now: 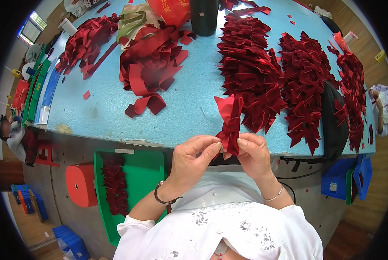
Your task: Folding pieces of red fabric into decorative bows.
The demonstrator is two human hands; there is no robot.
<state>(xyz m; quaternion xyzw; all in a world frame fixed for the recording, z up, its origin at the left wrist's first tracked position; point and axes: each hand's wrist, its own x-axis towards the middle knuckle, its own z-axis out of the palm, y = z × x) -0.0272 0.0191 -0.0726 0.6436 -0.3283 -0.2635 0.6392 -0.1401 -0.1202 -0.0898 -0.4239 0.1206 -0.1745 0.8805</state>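
Note:
A dark red velvet bow (232,125) is held upright over the table's front edge, its paler red underside showing on one tail. My left hand (198,154) pinches its lower left side between thumb and fingers. On the other side, my right hand (253,151) grips the bow's lower right with the thumb in front. Just beyond my hands, a long stack of finished red bows (250,73) lies on the blue table (189,112). To the left of it sits a loose heap of red ribbon strips (148,65).
More rows of bows (304,82) and a black bag (334,121) lie to the right. A dark cylinder (204,17) stands at the back, beside a red bag (170,11). Below the table edge are a green tray with bows (146,173) and a red roll (79,185).

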